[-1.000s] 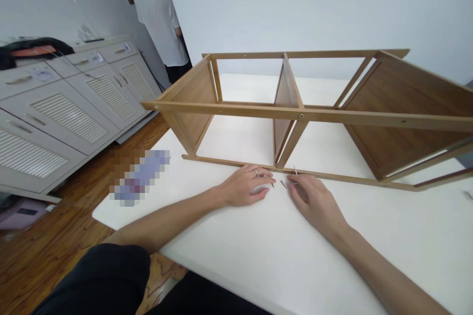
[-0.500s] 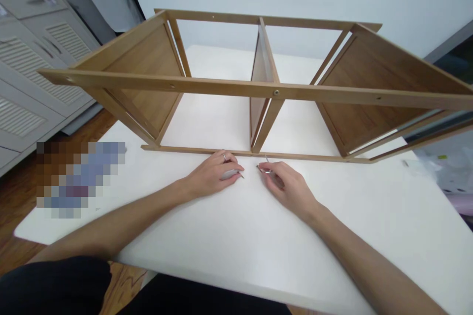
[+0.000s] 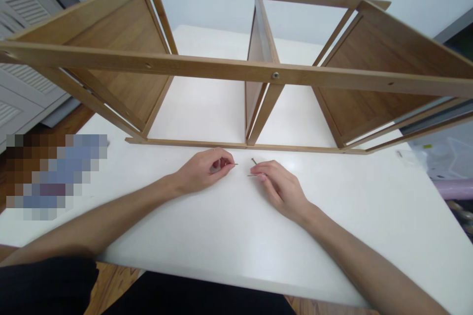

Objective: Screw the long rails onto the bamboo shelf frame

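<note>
My left hand (image 3: pixel 203 171) is closed in a pinch on a thin screw (image 3: pixel 235 164), whose dark tip points right, just above the white table. To the right, my right hand (image 3: pixel 283 188) pinches long thin screws; one screw (image 3: pixel 253 161) shows a small head pointing up and left, and the slim end of another (image 3: pixel 252 175) sticks out to the left. A gap separates the two hands. Just beyond them lies the bottom rail of a wooden shelf frame (image 3: pixel 192 65), resting on its side. A bolt head (image 3: pixel 275 75) shows in its near upper rail.
The white table (image 3: pixel 207 236) carries the frame, which spans most of its width. A blurred blue patch (image 3: pixel 70 167) covers something at the left. White cabinets (image 3: pixel 25 78) stand at far left. Clear plastic packaging (image 3: pixel 436 157) is at the right, near a pinkish roll (image 3: pixel 449 190).
My view has shifted, so the frame appears higher and larger. My left hand has tightened into a pinch, its screw now pointing right. The screws in my right hand have turned to point left.
</note>
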`<state>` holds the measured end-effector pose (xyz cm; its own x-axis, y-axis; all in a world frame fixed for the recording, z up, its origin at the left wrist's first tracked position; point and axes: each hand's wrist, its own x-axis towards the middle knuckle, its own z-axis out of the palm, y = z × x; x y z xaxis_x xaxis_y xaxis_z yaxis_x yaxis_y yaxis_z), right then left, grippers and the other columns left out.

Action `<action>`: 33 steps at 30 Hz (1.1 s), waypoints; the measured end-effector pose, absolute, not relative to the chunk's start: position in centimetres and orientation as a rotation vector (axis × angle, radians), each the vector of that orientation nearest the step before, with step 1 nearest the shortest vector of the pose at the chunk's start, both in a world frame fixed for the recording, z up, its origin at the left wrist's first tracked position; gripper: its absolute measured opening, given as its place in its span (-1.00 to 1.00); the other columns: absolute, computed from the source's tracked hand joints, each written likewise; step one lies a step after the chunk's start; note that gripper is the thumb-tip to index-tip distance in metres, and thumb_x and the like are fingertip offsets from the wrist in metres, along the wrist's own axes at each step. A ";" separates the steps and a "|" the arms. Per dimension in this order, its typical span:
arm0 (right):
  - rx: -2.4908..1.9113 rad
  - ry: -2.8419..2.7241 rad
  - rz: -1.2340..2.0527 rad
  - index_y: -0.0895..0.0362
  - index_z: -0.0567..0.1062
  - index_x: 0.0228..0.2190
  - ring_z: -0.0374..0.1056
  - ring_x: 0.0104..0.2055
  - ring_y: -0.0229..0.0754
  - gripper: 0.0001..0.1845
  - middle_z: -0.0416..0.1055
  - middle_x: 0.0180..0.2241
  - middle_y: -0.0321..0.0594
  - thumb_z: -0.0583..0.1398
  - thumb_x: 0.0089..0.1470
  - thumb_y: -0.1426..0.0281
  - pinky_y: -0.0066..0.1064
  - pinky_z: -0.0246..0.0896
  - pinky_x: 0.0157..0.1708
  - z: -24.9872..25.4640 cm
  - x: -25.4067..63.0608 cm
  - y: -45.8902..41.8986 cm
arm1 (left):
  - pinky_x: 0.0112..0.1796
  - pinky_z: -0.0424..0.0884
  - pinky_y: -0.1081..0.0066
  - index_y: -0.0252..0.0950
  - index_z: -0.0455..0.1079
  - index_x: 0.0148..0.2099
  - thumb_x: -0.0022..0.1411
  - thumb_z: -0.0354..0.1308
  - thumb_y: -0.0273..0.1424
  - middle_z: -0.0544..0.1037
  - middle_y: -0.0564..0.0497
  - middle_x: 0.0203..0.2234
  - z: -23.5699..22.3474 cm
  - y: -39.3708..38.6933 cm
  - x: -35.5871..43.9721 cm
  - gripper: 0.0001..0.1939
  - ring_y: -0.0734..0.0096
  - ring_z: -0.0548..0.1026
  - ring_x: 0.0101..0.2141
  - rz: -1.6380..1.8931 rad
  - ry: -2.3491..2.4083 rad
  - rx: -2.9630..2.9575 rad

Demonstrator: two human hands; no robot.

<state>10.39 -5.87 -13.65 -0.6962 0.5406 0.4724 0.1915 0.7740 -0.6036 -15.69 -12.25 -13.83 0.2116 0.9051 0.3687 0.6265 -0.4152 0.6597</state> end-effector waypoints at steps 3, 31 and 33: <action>-0.653 -2.238 1.021 0.08 0.58 -0.08 0.56 -0.14 -0.17 -0.73 0.63 -0.17 -0.14 0.09 0.44 0.32 -0.33 0.49 -0.15 -13.4 10.1 -6.4 | -0.34 0.50 0.54 -0.28 0.62 -0.17 0.37 0.26 -0.39 0.67 0.02 -0.36 -13.4 -12.1 -15.7 -0.88 0.51 0.57 -0.39 1.131 1.352 1.906; -0.851 -1.839 1.854 0.09 0.50 -0.18 0.35 -0.51 -0.31 -0.62 0.59 -0.42 -0.27 0.26 0.28 0.03 -0.40 0.29 -0.43 -12.8 9.5 -7.8 | -0.25 0.55 0.45 -0.29 0.59 -0.24 0.25 0.39 -0.30 0.70 0.00 -0.35 -12.9 -12.6 -15.2 -0.85 0.41 0.63 -0.34 0.962 1.245 1.599; -0.904 -1.850 1.847 0.09 0.48 -0.24 0.38 -0.53 -0.30 -0.62 0.63 -0.40 -0.23 0.28 0.26 0.02 -0.40 0.28 -0.46 -12.6 9.4 -8.1 | -0.26 0.55 0.46 -0.28 0.63 -0.21 0.28 0.36 -0.31 0.71 0.00 -0.34 -12.7 -12.6 -15.2 -0.87 0.41 0.64 -0.33 0.935 1.235 1.675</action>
<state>9.36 -8.07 -12.63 -0.7242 0.6668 -0.1760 0.1771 -0.0669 -0.9819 -15.24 -12.65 -12.74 0.2386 0.9672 0.0869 0.3458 -0.1682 0.9231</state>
